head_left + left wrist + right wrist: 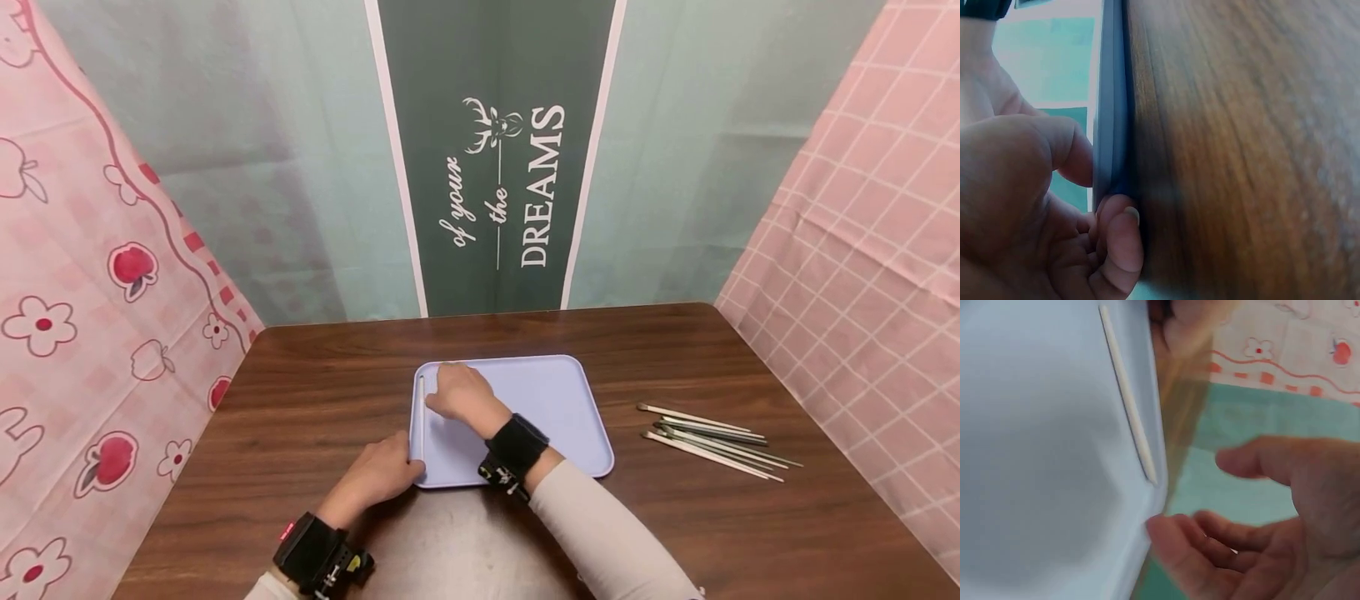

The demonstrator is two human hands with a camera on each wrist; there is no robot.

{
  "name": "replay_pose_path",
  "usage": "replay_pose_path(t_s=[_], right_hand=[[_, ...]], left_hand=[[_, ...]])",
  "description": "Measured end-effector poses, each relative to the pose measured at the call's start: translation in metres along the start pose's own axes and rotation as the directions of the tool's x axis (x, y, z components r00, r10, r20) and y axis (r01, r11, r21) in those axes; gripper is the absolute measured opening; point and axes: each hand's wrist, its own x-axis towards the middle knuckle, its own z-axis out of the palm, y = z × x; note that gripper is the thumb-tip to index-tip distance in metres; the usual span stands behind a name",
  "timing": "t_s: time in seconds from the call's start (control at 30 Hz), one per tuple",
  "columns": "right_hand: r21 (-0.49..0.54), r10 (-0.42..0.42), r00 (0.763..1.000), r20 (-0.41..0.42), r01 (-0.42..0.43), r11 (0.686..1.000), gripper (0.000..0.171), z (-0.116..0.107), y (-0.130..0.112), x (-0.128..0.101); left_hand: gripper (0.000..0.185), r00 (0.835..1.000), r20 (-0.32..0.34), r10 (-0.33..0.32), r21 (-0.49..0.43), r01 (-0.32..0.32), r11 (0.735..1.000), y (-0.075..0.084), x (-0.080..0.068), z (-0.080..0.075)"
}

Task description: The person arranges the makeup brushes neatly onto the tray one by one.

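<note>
Most of the tray [555, 400] lies bare to my right; only the white stick [422, 417] hugs its left rim. The brushes [712, 440] crowd the table's [315, 392] right side.

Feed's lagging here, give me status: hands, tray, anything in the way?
Left hand grips the tray at its near left corner. Right hand open beside the white stick lying along the tray's left edge. Brushes on the table, clear of the tray.
</note>
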Motion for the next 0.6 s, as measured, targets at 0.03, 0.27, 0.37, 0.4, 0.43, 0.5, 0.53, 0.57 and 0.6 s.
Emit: replay_pose_path(t_s=[0.03,0.27,0.37,0.4,0.43,0.5,0.53,0.57,0.6], right_hand=[[-0.020,-0.003,1.000,0.023,0.003,1.000,0.024,-0.005,0.004,-0.003],[-0.126,0.008,0.998,0.063,0.000,0.992,0.044,-0.028,0.040,-0.024],[-0.147,0.015,0.998,0.067,-0.005,0.989,0.045,-0.031,0.058,-0.033],[-0.151,0.013,0.998,0.068,-0.003,0.989,0.046,-0.032,0.064,-0.036],[-0.153,0.011,0.998,0.067,-0.001,0.988,0.047,-0.032,0.069,-0.039],[-0.155,0.001,0.998,0.064,0.009,0.988,0.052,-0.033,0.081,-0.046],[-0.155,-0.006,0.998,0.058,0.015,0.988,0.053,-0.034,0.086,-0.049],[-0.154,-0.010,0.998,0.055,0.019,0.988,0.054,-0.034,0.092,-0.052],[-0.154,-0.014,0.999,0.050,0.022,0.988,0.055,-0.035,0.098,-0.056]], left_hand=[[0.029,1.000,0.002,-0.004,-0.004,0.004,1.000,0.000,0.000,0.000],[0.028,1.000,0.007,-0.009,-0.020,0.009,1.000,0.001,-0.002,-0.004],[0.029,1.000,0.012,-0.005,-0.020,0.006,1.000,0.000,-0.002,-0.003],[0.029,1.000,0.013,-0.005,-0.021,0.005,1.000,0.000,-0.002,-0.003],[0.030,1.000,0.015,-0.004,-0.022,0.004,1.000,0.000,-0.002,-0.003],[0.030,1.000,0.018,-0.004,-0.026,0.005,1.000,0.001,-0.002,-0.002],[0.030,1.000,0.019,-0.004,-0.026,0.005,1.000,0.001,-0.002,-0.002],[0.030,1.000,0.020,-0.004,-0.027,0.005,1.000,0.001,-0.002,-0.002],[0.030,1.000,0.023,-0.005,-0.030,0.006,1.000,0.001,-0.002,-0.002]])
